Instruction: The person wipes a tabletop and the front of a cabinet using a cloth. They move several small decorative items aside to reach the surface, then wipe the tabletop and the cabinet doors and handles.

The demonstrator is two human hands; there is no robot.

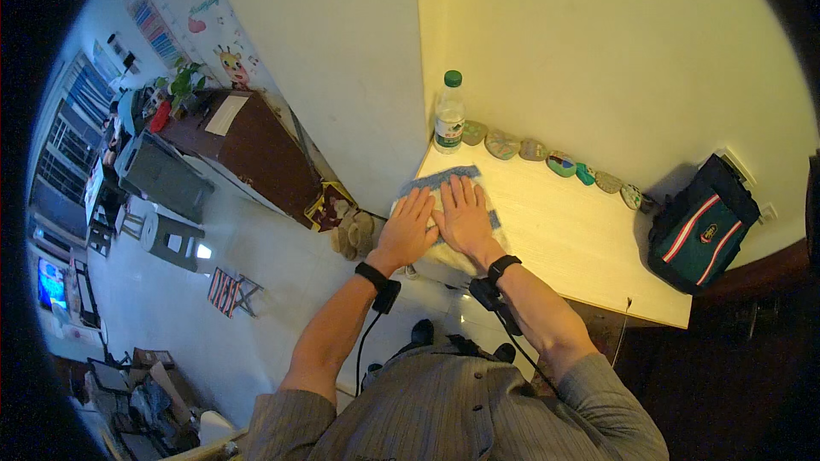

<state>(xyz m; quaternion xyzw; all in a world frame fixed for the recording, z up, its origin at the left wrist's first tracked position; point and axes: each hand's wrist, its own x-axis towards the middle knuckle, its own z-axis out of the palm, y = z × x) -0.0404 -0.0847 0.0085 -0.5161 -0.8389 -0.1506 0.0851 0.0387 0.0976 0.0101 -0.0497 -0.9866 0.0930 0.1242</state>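
Observation:
Both my hands lie flat, side by side, on a folded white-and-blue cloth (446,257) at the left end of a pale wood-topped cabinet (557,230). My left hand (405,225) covers the cloth's left part, its fingers pointing away from me. Beside it, my right hand (466,221) presses on the middle with spread fingers. The thumbs almost meet; whether they touch I cannot tell. Part of the cloth hangs over the near edge. Just beyond it stands an upright clear plastic bottle (450,116) with a green cap.
Several painted stones (503,144) line the wall behind the top. A dark green bag (701,230) with red-and-white stripes stands at the right end, near wall sockets. Shoes (353,235), a striped folding stool (225,292) and a grey stool (168,237) are on the floor to the left.

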